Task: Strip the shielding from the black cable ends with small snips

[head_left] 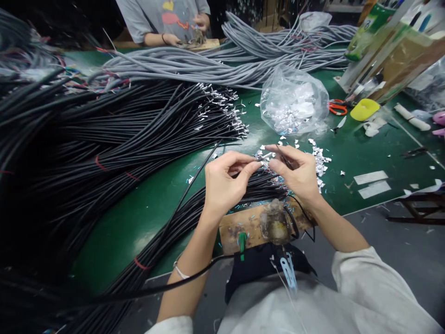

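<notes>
Pile of black cables (167, 116) fills the left side, stripped white ends pointing R. Grey cables (194, 67) run L to R along the far side; beyond them a co-worker (139, 18) has both hands over a small wooden block. Clear plastic bag (295, 99) w/ foil bits sits far, just R of the black pile's ends; orange-handled scissors (337, 107) and a yellow plastic piece (365, 109) lie R of it. Two white strips (374, 190) lie near the table's R edge.

Directly under the hands & in the way: near bundle of black cables (189, 208), coming up from near L, tied w/ a red band, plus foil scraps (320, 162) scattered to the R. Wooden board (229, 232) w/ metal block (276, 225) & green clip (242, 243) at the near edge, between forearms.

Both forearms reach fwd from the near side, hands meeting approx. mid-table above the near bundle. L hand (225, 181): thumb & index pinched on a cable end (267, 155), white tip sticking out R. R hand (299, 171): part-curled, thumb & index slightly apart about that tip; contact unclear, can't tell if it grips. Dark thin item by its fingers, unidentifiable.
</notes>
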Demonstrator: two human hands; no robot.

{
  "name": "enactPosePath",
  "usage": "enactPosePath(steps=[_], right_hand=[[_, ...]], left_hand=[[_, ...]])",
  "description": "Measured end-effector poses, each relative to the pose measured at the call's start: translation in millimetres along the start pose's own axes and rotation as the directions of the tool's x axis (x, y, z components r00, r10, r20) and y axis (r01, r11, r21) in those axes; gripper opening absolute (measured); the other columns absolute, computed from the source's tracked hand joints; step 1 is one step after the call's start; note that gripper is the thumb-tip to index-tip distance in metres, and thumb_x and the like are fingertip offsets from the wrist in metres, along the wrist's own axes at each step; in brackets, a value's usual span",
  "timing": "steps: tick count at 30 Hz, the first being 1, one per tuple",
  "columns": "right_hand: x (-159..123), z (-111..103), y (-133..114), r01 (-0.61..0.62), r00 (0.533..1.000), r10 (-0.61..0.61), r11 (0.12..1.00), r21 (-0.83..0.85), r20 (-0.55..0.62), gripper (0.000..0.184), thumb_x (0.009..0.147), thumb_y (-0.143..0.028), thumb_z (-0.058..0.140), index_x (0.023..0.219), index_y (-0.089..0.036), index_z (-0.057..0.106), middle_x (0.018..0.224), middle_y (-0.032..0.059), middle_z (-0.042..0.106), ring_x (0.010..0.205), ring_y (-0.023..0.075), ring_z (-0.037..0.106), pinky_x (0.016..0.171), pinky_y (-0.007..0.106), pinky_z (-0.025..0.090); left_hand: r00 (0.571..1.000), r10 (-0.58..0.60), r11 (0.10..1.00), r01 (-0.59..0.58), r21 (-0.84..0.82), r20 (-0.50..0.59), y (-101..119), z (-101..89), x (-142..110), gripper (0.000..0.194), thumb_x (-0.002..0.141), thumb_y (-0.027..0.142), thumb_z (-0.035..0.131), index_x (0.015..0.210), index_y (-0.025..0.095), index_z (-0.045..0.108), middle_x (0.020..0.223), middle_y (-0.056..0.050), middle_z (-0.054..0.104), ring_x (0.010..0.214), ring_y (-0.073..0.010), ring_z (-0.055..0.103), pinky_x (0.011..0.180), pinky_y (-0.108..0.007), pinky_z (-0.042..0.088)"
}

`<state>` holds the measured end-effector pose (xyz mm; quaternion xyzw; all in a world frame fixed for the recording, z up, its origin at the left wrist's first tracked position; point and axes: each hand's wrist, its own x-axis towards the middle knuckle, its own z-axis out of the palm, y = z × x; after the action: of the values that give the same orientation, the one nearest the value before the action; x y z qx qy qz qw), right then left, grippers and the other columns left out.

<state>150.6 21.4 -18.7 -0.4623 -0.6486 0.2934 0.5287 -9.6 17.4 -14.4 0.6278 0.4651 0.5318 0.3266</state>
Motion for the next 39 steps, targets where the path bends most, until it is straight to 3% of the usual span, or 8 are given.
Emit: enactPosePath(steps=[6, 11, 16, 19, 21, 27, 32, 39], right_hand=[[-0.9, -2.1, -0.8, 0.099, 0.995, -0.098, 0.994, -0.046, 0.02, 0.017, 0.081, -0.032, 0.063, 0.091, -0.023, 0.073, 0.07, 0.0007, 0.066, 0.063, 0.0121, 0.056, 0.056, 0.026, 0.043], [0.7, -5.4, -0.6, 0.174, 0.979, -0.163, 0.981, -0.087, 0.123, 0.015, 0.083, -0.025, 0.059, 0.088, -0.021, 0.073, 0.067, 0.0, 0.065, 0.057, 0.01, 0.053, 0.053, 0.025, 0.04], [1.9, -13.2, 10.3, 0.498, 0.862, -0.456, 0.843, -0.202, 0.221, 0.021, 0.083, -0.022, 0.056, 0.095, -0.03, 0.071, 0.065, -0.0026, 0.061, 0.056, 0.0097, 0.05, 0.052, 0.025, 0.036], [0.9, -18.3, 13.9, 0.705, 0.706, -0.623, 0.579, -0.409, 0.337, 0.028, 0.081, -0.02, 0.059, 0.104, -0.032, 0.068, 0.065, -0.0028, 0.062, 0.056, 0.0113, 0.049, 0.049, 0.028, 0.028], [-0.5, -18.2, 14.8, 0.724, 0.678, -0.624, 0.472, -0.503, 0.39, 0.032, 0.08, -0.015, 0.057, 0.108, -0.028, 0.066, 0.064, -0.0019, 0.062, 0.057, 0.0122, 0.048, 0.048, 0.029, 0.026], [1.4, -9.9, 18.1, 0.289, 0.937, -0.35, 0.781, -0.553, -0.005, 0.032, 0.074, -0.006, 0.052, 0.095, -0.022, 0.07, 0.071, 0.001, 0.059, 0.062, 0.0126, 0.052, 0.055, 0.027, 0.036], [5.9, -8.2, 5.9, 0.108, 0.991, -0.124, 0.965, -0.239, -0.051, 0.021, 0.077, -0.017, 0.06, 0.094, -0.022, 0.071, 0.072, -0.0007, 0.057, 0.056, 0.0092, 0.046, 0.051, 0.024, 0.037], [6.1, -4.1, 5.7, 0.087, 0.996, -0.087, 0.995, -0.049, -0.012, 0.012, 0.077, -0.03, 0.067, 0.077, -0.018, 0.071, 0.064, -0.0008, 0.058, 0.058, 0.0094, 0.049, 0.052, 0.025, 0.037]], left_hand=[[0.996, 0.047, 0.992, -0.055, 0.113, 0.074, -3.5, 2.1, 0.3, 0.019, 0.082, 0.03, 0.06, 0.073, 0.015, 0.066, 0.069, -0.003, 0.065, 0.06, -0.0101, 0.055, 0.056, -0.021, 0.043], [0.971, 0.004, 0.997, -0.023, 0.08, 0.238, 3.0, -5.1, 2.8, 0.036, 0.088, 0.036, 0.049, 0.061, 0.015, 0.061, 0.054, 0.0, 0.054, 0.046, -0.0076, 0.038, 0.045, -0.023, 0.028], [0.785, -0.156, 0.975, 0.218, -0.032, 0.599, -0.2, -10.4, 6.2, 0.047, 0.085, 0.049, 0.048, 0.051, 0.017, 0.053, 0.042, 0.004, 0.032, 0.04, -0.0065, 0.021, 0.039, -0.023, 0.017], [0.887, -0.255, 0.963, 0.268, 0.019, 0.385, -10.1, -4.8, 6.1, 0.044, 0.082, 0.048, 0.052, 0.054, 0.016, 0.057, 0.043, 0.004, 0.035, 0.04, -0.0066, 0.024, 0.039, -0.022, 0.017], [0.947, -0.272, 0.962, 0.269, 0.038, 0.169, -15.8, -0.2, 5.7, 0.04, 0.081, 0.046, 0.055, 0.056, 0.015, 0.059, 0.045, 0.003, 0.038, 0.042, -0.0067, 0.028, 0.04, -0.022, 0.02], [0.935, -0.275, 0.91, 0.328, -0.253, 0.223, -16.2, 3.1, 6.1, 0.036, 0.073, 0.05, 0.066, 0.065, 0.015, 0.062, 0.048, 0.004, 0.041, 0.04, -0.0047, 0.031, 0.037, -0.02, 0.02], [0.949, -0.253, 0.93, 0.293, -0.225, 0.189, -11.1, 2.1, 5.4, 0.033, 0.075, 0.047, 0.064, 0.072, 0.014, 0.068, 0.047, 0.004, 0.042, 0.041, -0.0052, 0.033, 0.038, -0.021, 0.02], [0.949, -0.264, 0.946, 0.289, -0.144, 0.171, -8.6, 5.0, 3.2, 0.023, 0.068, 0.037, 0.072, 0.069, 0.014, 0.069, 0.049, 0.002, 0.053, 0.041, -0.0062, 0.041, 0.038, -0.02, 0.03]])
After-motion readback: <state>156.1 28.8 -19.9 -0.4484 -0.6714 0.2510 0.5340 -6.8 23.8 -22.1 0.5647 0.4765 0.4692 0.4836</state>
